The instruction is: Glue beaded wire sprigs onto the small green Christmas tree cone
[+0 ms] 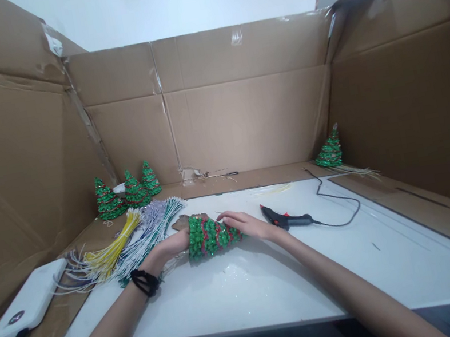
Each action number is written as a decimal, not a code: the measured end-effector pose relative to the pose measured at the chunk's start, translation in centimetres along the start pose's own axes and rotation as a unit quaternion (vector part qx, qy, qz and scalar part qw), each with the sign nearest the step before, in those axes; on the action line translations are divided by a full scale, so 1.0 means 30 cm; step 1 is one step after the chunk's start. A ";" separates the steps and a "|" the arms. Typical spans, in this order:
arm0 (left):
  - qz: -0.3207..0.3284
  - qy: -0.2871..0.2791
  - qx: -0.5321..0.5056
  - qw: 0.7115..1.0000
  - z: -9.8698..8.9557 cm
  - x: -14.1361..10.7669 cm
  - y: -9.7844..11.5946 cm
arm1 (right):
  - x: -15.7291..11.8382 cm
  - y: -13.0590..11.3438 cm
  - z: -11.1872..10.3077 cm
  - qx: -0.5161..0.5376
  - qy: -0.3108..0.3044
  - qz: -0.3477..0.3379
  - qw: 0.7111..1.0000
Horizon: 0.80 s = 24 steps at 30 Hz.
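A small green Christmas tree ornament (208, 236) with red garland lies on its side just above the white tabletop, its base to the left and its tip to the right. My left hand (176, 243), with a black band at the wrist, holds it at the base; those fingers are mostly hidden behind the tree. My right hand (250, 224) grips the tip end, its fingers bent over the upper side. A brown, ragged-edged piece (183, 222) shows behind the base. To the right of my right hand lies a black glue gun (282, 217) with a red nozzle.
Bundled yellow wires (118, 242) and white wires (154, 236) lie at the left. Several similar trees (135, 189) stand behind them, and another tree (330, 150) at the back right. A white power bank (28, 302) sits far left. Cardboard walls (252, 123) enclose the table.
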<state>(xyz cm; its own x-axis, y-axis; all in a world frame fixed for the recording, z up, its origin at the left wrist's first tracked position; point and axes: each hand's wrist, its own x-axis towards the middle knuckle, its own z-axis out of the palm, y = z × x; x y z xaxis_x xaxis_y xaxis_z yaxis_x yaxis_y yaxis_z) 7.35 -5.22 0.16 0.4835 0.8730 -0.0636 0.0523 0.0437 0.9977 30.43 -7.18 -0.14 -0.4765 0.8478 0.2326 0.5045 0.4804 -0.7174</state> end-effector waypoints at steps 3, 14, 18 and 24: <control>-0.014 -0.022 0.023 0.999 -0.002 0.002 -0.005 | -0.008 -0.003 -0.002 0.016 -0.034 0.025 0.999; 0.011 -0.020 0.003 1.000 0.008 0.011 -0.012 | -0.013 -0.029 -0.010 0.049 -0.069 0.084 0.993; 0.011 -0.028 0.001 1.000 0.001 0.020 -0.028 | -0.011 -0.026 -0.008 0.054 -0.062 0.078 0.994; 0.029 -0.039 0.016 0.999 -0.009 0.026 -0.040 | -0.006 -0.023 -0.007 0.057 -0.070 0.091 0.992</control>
<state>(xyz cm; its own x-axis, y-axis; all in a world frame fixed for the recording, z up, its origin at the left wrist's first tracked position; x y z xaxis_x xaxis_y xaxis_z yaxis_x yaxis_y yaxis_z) 7.44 -4.46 -1.06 0.5537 0.8327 -0.0082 0.0495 -0.0231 0.9985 30.33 -7.62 0.44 -0.4842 0.8749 0.0053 0.5107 0.2875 -0.8103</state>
